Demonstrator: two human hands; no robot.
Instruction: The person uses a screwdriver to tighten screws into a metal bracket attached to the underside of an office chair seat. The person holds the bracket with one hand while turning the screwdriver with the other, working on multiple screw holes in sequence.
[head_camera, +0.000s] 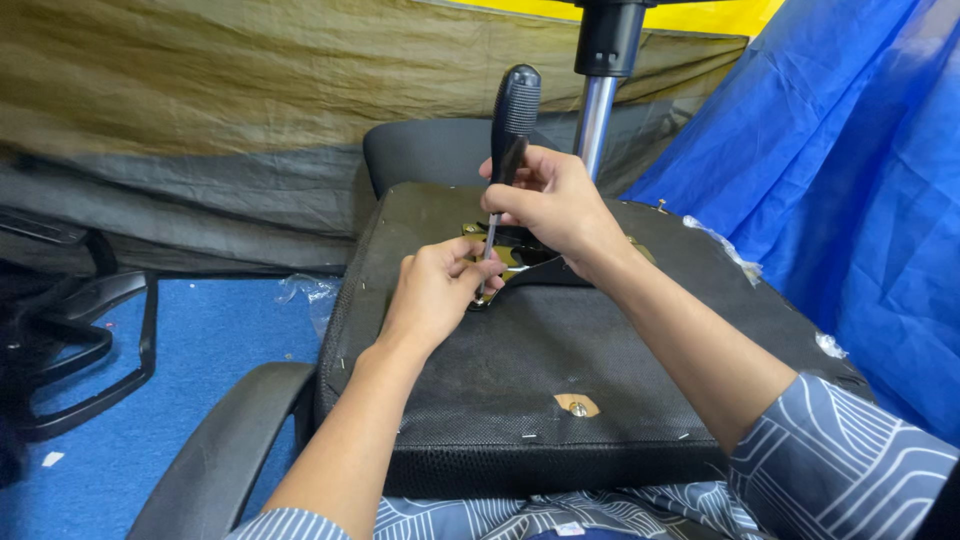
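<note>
On the upturned underside of an office chair seat (560, 370), the right hand (553, 203) is wrapping closed around a black-handled screwdriver (510, 140), held upright. The left hand (437, 290) is pinching its shaft near the tip, at the metal mounting plate (520, 258). A chrome gas-lift column (597, 110) is rising just behind.
</note>
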